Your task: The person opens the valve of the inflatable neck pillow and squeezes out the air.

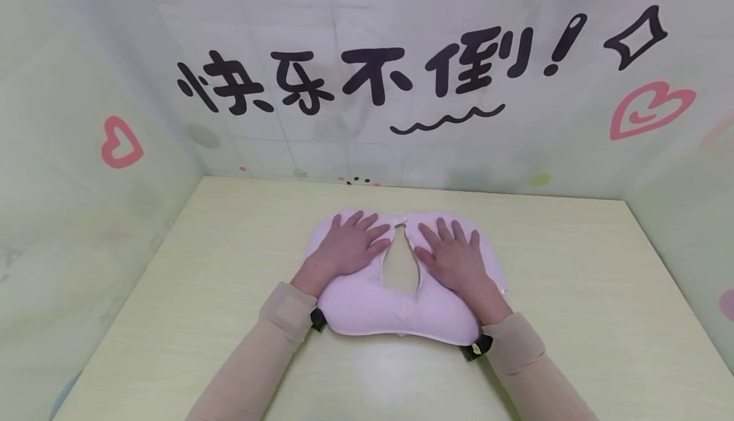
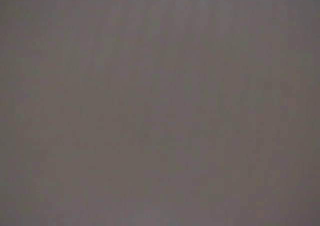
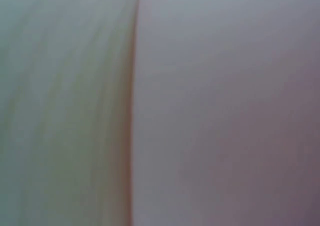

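A pink neck pillow [image 1: 401, 316] lies flat on the table, its curved side toward the person. Its two ends meet at the far side around a narrow opening that shows the tabletop. My left hand [image 1: 352, 246] rests palm down on the left arm of the pillow, fingers extended and spread. On the right arm lies my right hand [image 1: 455, 255], likewise flat with spread fingers. Close up in the right wrist view, the pillow's smooth fabric [image 3: 225, 105] fills the right side. The left wrist view is dark and blurred, with no clear detail.
The pale wood-grain table [image 1: 573, 281] extends around the pillow on all sides. A printed backdrop [image 1: 367, 147] with dark lettering stands behind it, and side panels with pink hearts flank it. A small black device [image 1: 477, 348] sits under the right wrist, another [image 1: 318, 320] under the left.
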{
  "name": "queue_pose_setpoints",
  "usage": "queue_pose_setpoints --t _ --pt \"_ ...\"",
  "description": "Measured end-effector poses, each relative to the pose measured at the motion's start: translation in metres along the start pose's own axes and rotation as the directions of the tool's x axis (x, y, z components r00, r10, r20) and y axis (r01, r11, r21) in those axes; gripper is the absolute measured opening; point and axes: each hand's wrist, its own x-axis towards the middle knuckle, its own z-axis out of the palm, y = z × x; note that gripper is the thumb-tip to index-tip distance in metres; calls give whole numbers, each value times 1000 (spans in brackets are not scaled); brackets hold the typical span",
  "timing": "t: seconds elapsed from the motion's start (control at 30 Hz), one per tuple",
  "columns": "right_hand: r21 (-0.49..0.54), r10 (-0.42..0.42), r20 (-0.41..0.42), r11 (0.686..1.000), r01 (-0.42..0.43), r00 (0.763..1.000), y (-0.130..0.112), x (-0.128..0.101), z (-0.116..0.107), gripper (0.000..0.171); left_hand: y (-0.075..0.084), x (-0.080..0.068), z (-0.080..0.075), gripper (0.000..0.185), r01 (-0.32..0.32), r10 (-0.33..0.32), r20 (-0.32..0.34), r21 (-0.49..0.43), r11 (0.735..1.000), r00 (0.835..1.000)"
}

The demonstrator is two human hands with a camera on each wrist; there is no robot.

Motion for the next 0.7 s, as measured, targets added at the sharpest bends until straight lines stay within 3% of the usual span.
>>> queue_pose_setpoints --t 0.27,0.37,0.5,0.6,0.7 --pt "16 4 18 1000 -5 1000 -1 -1 -1 59 -1 1 2 54 7 -7 -1 -32 999 1000" --pt "7 -10 17 1000 10 1000 -4 -6 -3 59 -3 -5 -1 56 9 -10 -16 -72 997 1000" --pt "-34 -55 -66 998 53 996 -9 -20 -16 59 -5 -22 -15 57 -8 -2 -112 -90 996 994" --pt "-63 -77 -191 996 66 978 -13 -29 -33 60 -3 -35 -30 56 -42 28 -221 -60 997 975" --pt "-64 -87 -271 995 72 959 -16 -33 -46 61 1 -44 -41 56 -73 63 -288 -25 997 956"
